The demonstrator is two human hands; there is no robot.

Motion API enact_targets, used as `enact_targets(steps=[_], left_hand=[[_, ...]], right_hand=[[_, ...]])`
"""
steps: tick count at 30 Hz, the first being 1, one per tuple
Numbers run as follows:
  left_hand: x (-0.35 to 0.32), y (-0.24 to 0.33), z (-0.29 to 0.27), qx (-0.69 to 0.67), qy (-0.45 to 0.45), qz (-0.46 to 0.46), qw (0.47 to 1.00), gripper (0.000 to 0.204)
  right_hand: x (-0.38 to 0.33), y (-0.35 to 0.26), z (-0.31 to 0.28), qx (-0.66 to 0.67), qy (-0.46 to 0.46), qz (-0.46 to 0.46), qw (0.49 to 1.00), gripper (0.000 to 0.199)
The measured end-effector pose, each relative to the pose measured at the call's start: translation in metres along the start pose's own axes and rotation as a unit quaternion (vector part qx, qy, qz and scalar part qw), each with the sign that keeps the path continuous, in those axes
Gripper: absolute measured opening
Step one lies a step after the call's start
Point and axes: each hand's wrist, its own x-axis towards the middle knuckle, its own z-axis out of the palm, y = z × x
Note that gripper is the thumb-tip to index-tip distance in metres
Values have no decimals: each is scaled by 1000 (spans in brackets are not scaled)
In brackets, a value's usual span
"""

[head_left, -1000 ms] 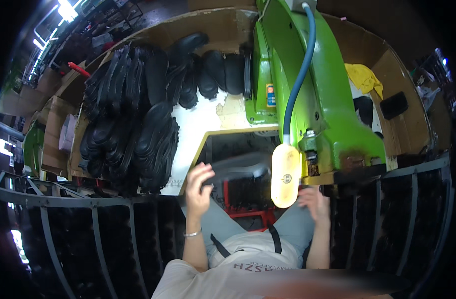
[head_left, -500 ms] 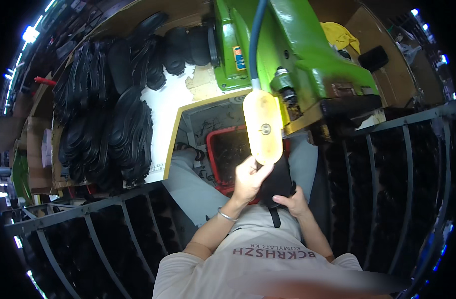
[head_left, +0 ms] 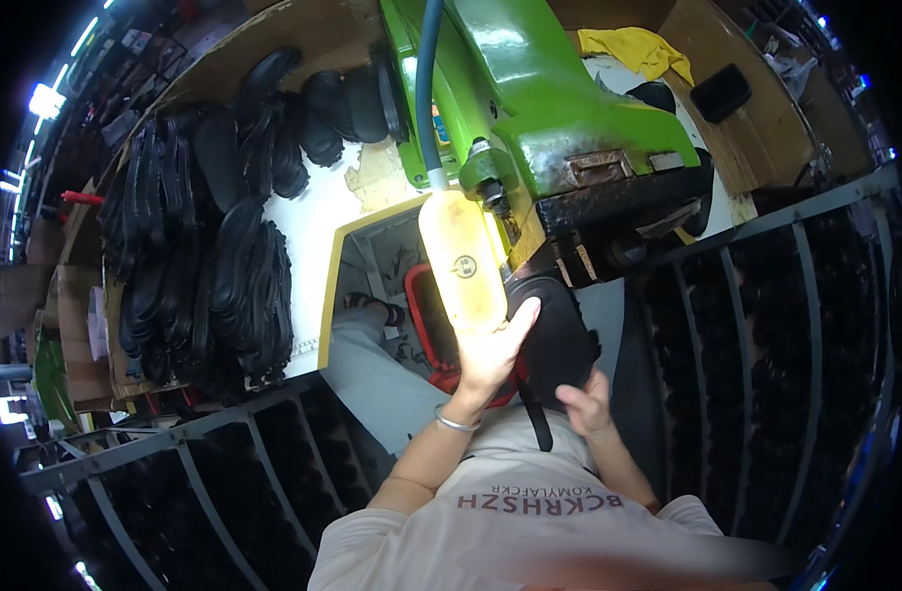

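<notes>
A black shoe sole (head_left: 557, 340) is tilted in front of me, its far end against the dark front of the green machine (head_left: 569, 98). My left hand (head_left: 492, 353) is closed on its left edge, thumb lying on top. At the lower right edge my right hand (head_left: 589, 404) has its fingers curled against the sole; they are slightly blurred. A narrow black strip (head_left: 537, 422) hangs from the sole's near end over my shirt. Just above my left hand glows a long yellow lamp (head_left: 463, 261), which hides part of the machine.
Stacks of black soles (head_left: 185, 256) cover the white tabletop (head_left: 313, 231) at left. A red bin (head_left: 426, 315) stands below the table cutout, between my legs. Metal-railed racks (head_left: 732, 345) flank me. A yellow cloth (head_left: 640, 51) lies behind the machine at right.
My view has shifted, so the machine and lamp appear further left. The sole has moved up against the machine's front, with my left thumb now on its top.
</notes>
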Motion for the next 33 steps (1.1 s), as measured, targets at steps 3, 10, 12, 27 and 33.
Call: enact_targets(steps=[3, 10, 12, 27, 33], left_hand=[[-1, 3, -4, -4, -4, -11, 1000, 12], [7, 8, -20, 26, -40, 13, 999, 21], [8, 23, -27, 13, -58, 5, 998, 22], [-28, 32, -106, 54, -130, -98, 985, 30], [9, 11, -47, 139, -159, -48, 976, 32]], right_hand=[[9, -25, -15, -26, 62, -96, 993, 47], [69, -91, -5, -71, 77, -172, 980, 40], [82, -95, 7, -66, 61, -175, 981, 39], [114, -78, 91, -149, -115, -170, 967, 19], [99, -58, 89, -208, -66, -172, 961, 38]])
